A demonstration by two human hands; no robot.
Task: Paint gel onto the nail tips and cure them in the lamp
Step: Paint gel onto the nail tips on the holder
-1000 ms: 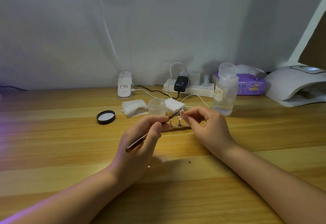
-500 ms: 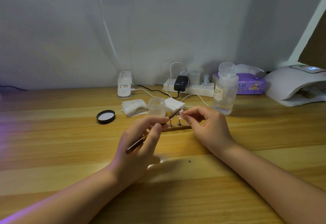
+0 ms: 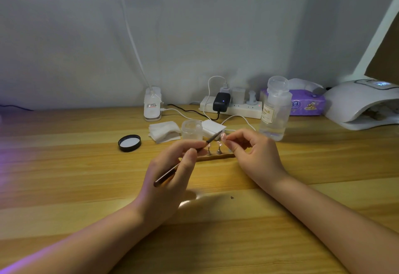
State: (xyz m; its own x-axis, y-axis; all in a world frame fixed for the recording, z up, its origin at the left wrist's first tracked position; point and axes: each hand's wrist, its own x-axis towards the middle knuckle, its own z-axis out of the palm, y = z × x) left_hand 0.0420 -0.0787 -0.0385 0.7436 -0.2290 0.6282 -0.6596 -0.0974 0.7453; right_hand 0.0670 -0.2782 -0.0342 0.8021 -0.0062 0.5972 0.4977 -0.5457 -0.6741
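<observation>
Diagonally up-right, brush (image 3: pixel 185 161) toward nail tip (image 3: pixel 224 137)

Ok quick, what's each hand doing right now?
Left hand: closed, gripping the brush.
Right hand: closed, pinching a nail tip.

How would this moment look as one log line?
step: painting tip | left hand: holds brush | right hand: pinches nail tip | lamp: unused

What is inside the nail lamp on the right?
The nail lamp opening shows only dim, blurred shapes on its base; whether they are nail tips cannot be told. Its deeper interior is covered by the hood.
</observation>
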